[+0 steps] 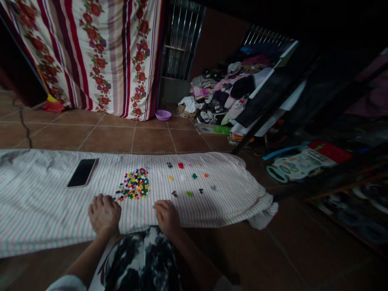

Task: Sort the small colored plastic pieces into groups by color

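My left hand point(104, 213) rests palm down on the striped cloth point(48, 210), its fingers slightly bent and apart, just below the pile of small colored pieces point(135, 184). To the right of that pile, my right hand point(167, 216) lies on the cloth near its front edge. Its fingers are curled together, and their undersides are hidden. Small single-color clusters sit in rows on the right, among them a red cluster point(181, 165), a dark green cluster point(194, 176), a yellow cluster point(170, 178) and a lime green cluster point(189, 194).
A phone point(82, 173) lies on the cloth at left. Beyond are a floral curtain point(106, 56), a purple basin point(163, 115) and a heap of clothes point(227, 89) on the tiled floor. A dark metal post point(257, 121) stands at right, near a toy panel point(298, 163).
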{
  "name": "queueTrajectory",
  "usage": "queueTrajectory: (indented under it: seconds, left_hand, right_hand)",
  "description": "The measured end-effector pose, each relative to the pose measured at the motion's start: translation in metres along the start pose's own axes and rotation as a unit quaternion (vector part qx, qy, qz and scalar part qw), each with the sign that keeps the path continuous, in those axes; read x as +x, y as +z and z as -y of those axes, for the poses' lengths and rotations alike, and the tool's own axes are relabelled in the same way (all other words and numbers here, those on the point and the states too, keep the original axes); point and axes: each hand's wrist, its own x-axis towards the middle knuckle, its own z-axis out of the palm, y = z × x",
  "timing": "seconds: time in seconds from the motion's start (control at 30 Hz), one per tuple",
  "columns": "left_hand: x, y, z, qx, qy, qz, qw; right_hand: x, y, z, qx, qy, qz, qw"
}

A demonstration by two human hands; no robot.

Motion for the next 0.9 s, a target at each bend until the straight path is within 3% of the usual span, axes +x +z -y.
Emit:
queueTrajectory:
  seconds: [0.23,0.47,0.7,0.9]
  left_hand:
    - [0.000,-0.005,0.005,0.024,0.031,0.062,0.997]
    - [-0.018,-0.012,0.021,0.049,0.087,0.151,0.983]
    - [-0.048,-0.023,0.030,0.104,0.144,0.201,0.963]
    - [-0.060,-0.038,0.036,0.086,0.176,0.231,0.953]
  right_hand:
    - [-0.044,0.001,-0.018,-0.015,0.014,-0.034,0.999]
    - [-0.038,-0.005,-0.010,-0.049,0.064,0.055,0.995]
    - [-0.035,-0.012,0.004,-0.068,0.079,0.076,0.992]
    - [-0.032,-0.014,0.007,-0.072,0.098,0.074,0.990]
